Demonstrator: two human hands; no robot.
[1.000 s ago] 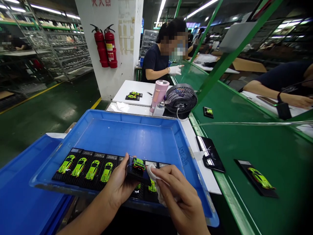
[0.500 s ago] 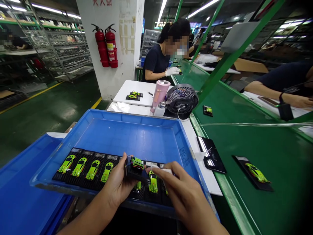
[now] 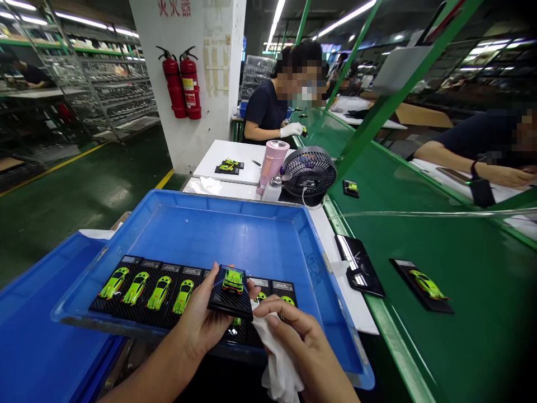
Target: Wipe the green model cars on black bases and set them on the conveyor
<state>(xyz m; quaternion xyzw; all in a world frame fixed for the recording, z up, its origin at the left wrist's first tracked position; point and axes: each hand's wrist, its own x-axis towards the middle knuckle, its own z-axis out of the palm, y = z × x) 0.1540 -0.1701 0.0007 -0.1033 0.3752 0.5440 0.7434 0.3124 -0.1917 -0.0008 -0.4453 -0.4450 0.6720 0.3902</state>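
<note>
The left hand [image 3: 199, 322] is cradling a green model car [image 3: 232, 281] on its black base, the right hand [image 3: 300, 341] is pinching a white cloth [image 3: 279, 364], and a blue tray [image 3: 218, 200] is holding more cars [image 3: 159, 292].

**A:** How many model cars [image 3: 159, 292] lie in the blue tray [image 3: 210, 200]?

**B:** Four in full view at left, three more at right, partly hidden.

**A:** And held?

**B:** One car [image 3: 232, 281] on one black base [image 3: 230, 302] in the left hand [image 3: 201, 319]; one white cloth [image 3: 279, 358] in the right hand [image 3: 293, 336].

**A:** On the green belt [image 3: 482, 347]?

**B:** Two cars: a near one [image 3: 425, 285] at right, a far one [image 3: 351, 188].

**A:** Fire extinguishers [image 3: 180, 84]?

**B:** Two, far left. There's also a second tray [image 3: 42, 291], under the first at left.
</note>
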